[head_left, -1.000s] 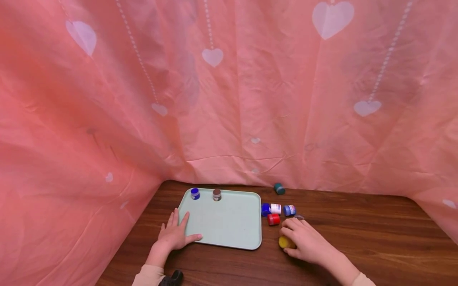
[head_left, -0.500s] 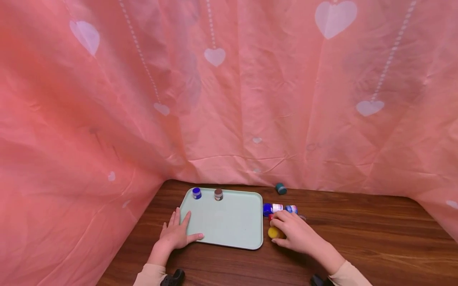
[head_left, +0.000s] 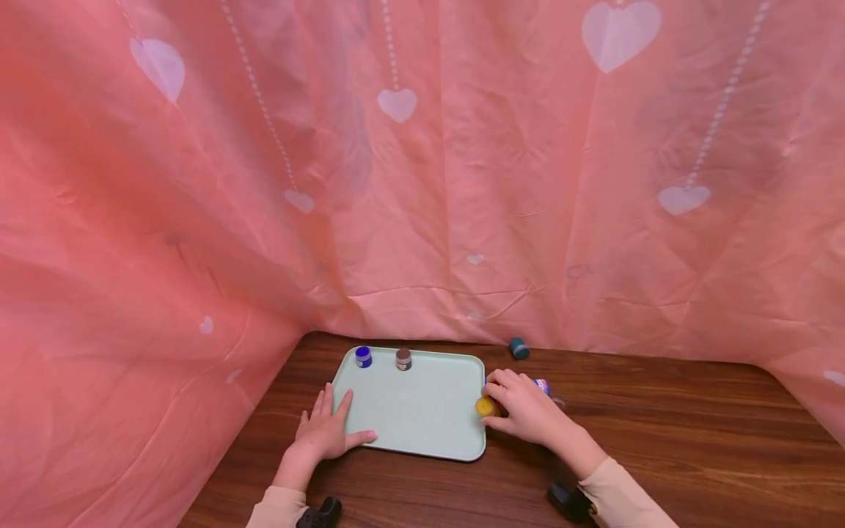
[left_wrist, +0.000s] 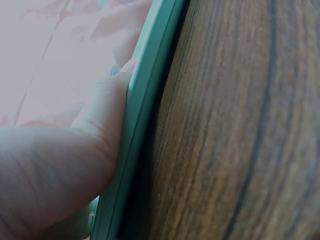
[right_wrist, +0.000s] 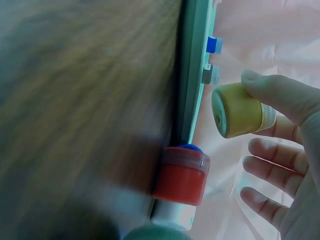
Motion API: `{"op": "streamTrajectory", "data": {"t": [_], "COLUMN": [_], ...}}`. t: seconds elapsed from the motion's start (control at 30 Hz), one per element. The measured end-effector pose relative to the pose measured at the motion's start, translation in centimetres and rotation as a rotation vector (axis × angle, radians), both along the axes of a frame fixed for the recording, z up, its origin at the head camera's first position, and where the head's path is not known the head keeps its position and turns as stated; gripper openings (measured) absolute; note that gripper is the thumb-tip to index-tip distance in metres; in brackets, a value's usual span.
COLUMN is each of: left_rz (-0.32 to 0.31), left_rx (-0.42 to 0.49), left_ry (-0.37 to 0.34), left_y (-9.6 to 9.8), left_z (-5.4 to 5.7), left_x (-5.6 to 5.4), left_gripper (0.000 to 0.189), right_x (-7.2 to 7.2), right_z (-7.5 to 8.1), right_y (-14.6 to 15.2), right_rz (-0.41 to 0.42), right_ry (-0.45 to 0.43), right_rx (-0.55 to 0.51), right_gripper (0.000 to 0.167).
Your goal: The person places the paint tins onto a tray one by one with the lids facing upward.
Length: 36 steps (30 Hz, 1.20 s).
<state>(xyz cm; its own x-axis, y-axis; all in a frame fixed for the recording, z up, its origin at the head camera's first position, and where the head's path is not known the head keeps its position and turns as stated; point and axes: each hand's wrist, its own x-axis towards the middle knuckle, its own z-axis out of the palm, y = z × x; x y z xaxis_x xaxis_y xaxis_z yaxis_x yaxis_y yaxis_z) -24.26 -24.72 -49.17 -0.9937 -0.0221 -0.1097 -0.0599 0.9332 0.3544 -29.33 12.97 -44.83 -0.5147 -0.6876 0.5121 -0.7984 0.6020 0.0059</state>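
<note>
In the head view, my right hand (head_left: 524, 411) pinches a small yellow paint jar (head_left: 485, 407) over the right rim of a pale green tray (head_left: 422, 411). The right wrist view shows this jar (right_wrist: 237, 110) between thumb and index finger, tilted on its side, other fingers spread apart. My left hand (head_left: 321, 433) rests with spread fingers on the tray's left front corner, its thumb along the near rim. On the tray's far side stand a blue paint jar (head_left: 363, 357) and a brown one (head_left: 403, 359).
A red paint jar (right_wrist: 181, 175) lies beside the tray's right edge, with a white jar (right_wrist: 172, 215) close by. Part of a blue-labelled jar (head_left: 542, 385) shows behind my right hand. A dark teal jar (head_left: 518, 348) lies near the pink curtain (head_left: 422, 293) backing the wooden table (head_left: 660, 425).
My right hand has carried the yellow jar left and farther from me, from the table to the tray's right rim. The left hand keeps its place on the tray.
</note>
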Motion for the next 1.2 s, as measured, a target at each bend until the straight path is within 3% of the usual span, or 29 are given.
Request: {"op": "streamTrajectory", "data": {"t": [0.5, 0.87, 1.2], "left_rz": [-0.006, -0.005, -0.013], "left_rx": [0.005, -0.015, -0.015], "left_ry": [0.004, -0.025, -0.015], "left_y": [0.1, 0.4, 0.4], "left_z": [0.2, 1.8, 1.5], "left_x": [0.2, 0.5, 0.6], "left_gripper": [0.112, 0.105, 0.106], "right_x": [-2.4, -4.6, -6.0], "right_z": [1.2, 0.8, 0.1], "right_y": [-3.4, -6.1, -7.9], "right_rz": [-0.052, -0.087, -0.187], "right_ry": [-0.103, -0.194, -0.367], "right_rx": [-0.055, -0.123, -0.234], "right_gripper": [0.033, 0.03, 0.03]}}
